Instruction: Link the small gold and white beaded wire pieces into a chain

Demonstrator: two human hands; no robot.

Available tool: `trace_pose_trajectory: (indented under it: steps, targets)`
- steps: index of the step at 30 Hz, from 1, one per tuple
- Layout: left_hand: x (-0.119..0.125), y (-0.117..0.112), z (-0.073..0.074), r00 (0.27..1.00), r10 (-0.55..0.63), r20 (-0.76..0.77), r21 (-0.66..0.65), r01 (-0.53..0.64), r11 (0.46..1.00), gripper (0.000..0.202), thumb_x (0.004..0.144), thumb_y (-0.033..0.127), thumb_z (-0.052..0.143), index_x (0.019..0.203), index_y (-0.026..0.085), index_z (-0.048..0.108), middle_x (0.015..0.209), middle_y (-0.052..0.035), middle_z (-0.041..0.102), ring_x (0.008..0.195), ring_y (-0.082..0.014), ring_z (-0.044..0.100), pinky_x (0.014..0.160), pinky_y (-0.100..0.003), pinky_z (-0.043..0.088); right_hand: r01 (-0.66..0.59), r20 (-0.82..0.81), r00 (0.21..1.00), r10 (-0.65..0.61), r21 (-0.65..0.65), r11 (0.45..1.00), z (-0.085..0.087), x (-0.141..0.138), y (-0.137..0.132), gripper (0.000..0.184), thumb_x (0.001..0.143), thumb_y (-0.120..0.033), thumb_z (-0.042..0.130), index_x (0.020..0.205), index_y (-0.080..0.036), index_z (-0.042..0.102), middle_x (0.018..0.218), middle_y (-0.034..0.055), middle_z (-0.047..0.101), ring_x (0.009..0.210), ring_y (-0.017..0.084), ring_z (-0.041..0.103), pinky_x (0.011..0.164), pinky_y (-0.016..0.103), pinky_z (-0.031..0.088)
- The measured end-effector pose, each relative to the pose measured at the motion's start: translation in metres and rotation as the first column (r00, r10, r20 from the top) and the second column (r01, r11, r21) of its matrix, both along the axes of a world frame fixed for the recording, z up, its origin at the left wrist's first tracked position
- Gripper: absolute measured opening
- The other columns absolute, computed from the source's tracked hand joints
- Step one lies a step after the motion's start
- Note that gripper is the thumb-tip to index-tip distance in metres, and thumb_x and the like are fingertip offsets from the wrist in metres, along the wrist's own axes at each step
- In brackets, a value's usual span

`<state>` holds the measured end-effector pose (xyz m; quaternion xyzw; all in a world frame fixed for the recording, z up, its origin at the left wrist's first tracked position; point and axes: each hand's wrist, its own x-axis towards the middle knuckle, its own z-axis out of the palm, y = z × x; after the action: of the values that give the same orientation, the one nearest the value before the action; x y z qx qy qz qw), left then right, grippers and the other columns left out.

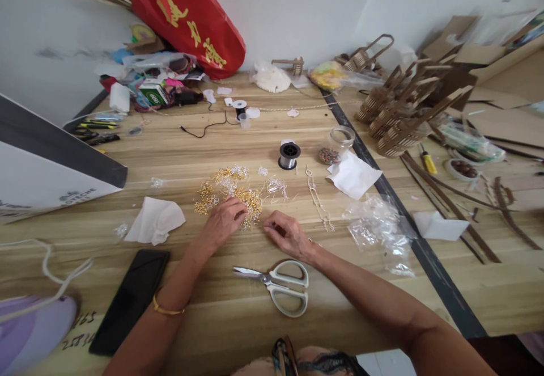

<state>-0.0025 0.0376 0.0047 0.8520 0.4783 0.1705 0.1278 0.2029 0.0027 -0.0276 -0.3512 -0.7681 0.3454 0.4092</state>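
Observation:
My left hand [224,217] rests at the near edge of a pile of small gold and silver metal pieces [250,199]. Its fingers are bent together, and whatever is between the tips is hidden. Just right of the pile is my right hand [289,234], thumb and forefinger curled into a pinch; anything in it is too small to make out. Scissors [267,278] with pale handles lie partly open below both hands. Behind the right hand are thin silver pins [276,186], a spool of fine wire [289,156] and a chain of loops [317,200].
A phone [130,302] and crumpled tissue [155,221] lie left. To the right are plastic bags [378,223], white paper [354,174], a jar of beads [335,144] and small woven baskets [399,132]. A large box [51,166] stands at far left.

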Motion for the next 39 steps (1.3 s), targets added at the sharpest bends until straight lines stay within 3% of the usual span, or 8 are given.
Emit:
trace_pose_trajectory:
  steps: [8,13,19,25,33,39]
  targets:
    - [0.0,0.003,0.0,1.0,0.01,0.017,-0.036,-0.01,0.999,0.013,0.082,0.015,0.053,0.076,0.019,0.064,0.078,-0.0027,0.067,0.077,-0.0175,0.059,0.079,-0.03,0.044,-0.009,0.005,1.0,0.009,-0.006,1.0,0.002,0.001,0.0,0.013,0.09,-0.024,0.048,0.084,-0.016,0.057,0.075,0.0033,0.055,0.064,0.012,0.049,0.056,0.023,0.039]
    - [0.0,0.003,0.0,0.99,0.104,0.091,-0.059,-0.099,0.993,0.01,0.08,0.016,0.054,0.076,0.018,0.064,0.08,-0.0029,0.068,0.078,-0.0169,0.061,0.079,-0.03,0.045,-0.004,0.002,1.0,0.004,0.0,1.0,0.002,0.001,0.0,0.013,0.089,-0.024,0.048,0.083,-0.016,0.056,0.073,0.0029,0.054,0.062,0.012,0.048,0.055,0.023,0.038]
    - [0.0,0.009,-0.002,0.939,0.251,0.235,-0.213,-0.203,0.956,0.01,0.075,0.023,0.058,0.075,0.017,0.065,0.071,-0.0024,0.069,0.066,-0.015,0.063,0.065,-0.025,0.048,-0.002,-0.002,1.0,0.002,0.002,1.0,-0.001,0.001,0.001,0.013,0.089,-0.024,0.048,0.082,-0.016,0.057,0.073,0.0029,0.054,0.062,0.012,0.047,0.055,0.023,0.038]
    - [0.001,0.02,-0.005,0.889,0.274,0.368,-0.324,-0.154,0.934,0.015,0.074,0.027,0.059,0.075,0.015,0.066,0.068,-0.0027,0.07,0.062,-0.0141,0.063,0.061,-0.023,0.049,-0.004,-0.012,1.0,0.005,0.006,1.0,-0.001,0.0,0.001,0.011,0.089,-0.022,0.049,0.083,-0.016,0.056,0.074,0.0028,0.054,0.063,0.012,0.048,0.056,0.023,0.039]
    - [0.035,0.034,-0.004,0.926,0.225,0.303,-0.244,-0.153,0.958,0.012,0.074,0.023,0.059,0.076,0.016,0.069,0.071,-0.0034,0.071,0.065,-0.0156,0.063,0.064,-0.025,0.048,-0.004,-0.009,1.0,0.004,0.001,1.0,-0.002,0.001,0.0,0.009,0.088,-0.019,0.049,0.083,-0.016,0.056,0.074,0.0024,0.054,0.064,0.011,0.048,0.057,0.023,0.039]
    - [0.05,0.038,-0.003,0.957,0.121,0.263,-0.115,-0.094,0.989,0.019,0.081,0.019,0.052,0.087,0.018,0.07,0.091,-0.0052,0.072,0.084,-0.0188,0.065,0.078,-0.03,0.048,-0.005,-0.012,1.0,0.005,0.01,1.0,-0.001,0.001,0.0,0.009,0.088,-0.02,0.049,0.083,-0.016,0.056,0.074,0.0026,0.054,0.063,0.012,0.048,0.058,0.023,0.039]
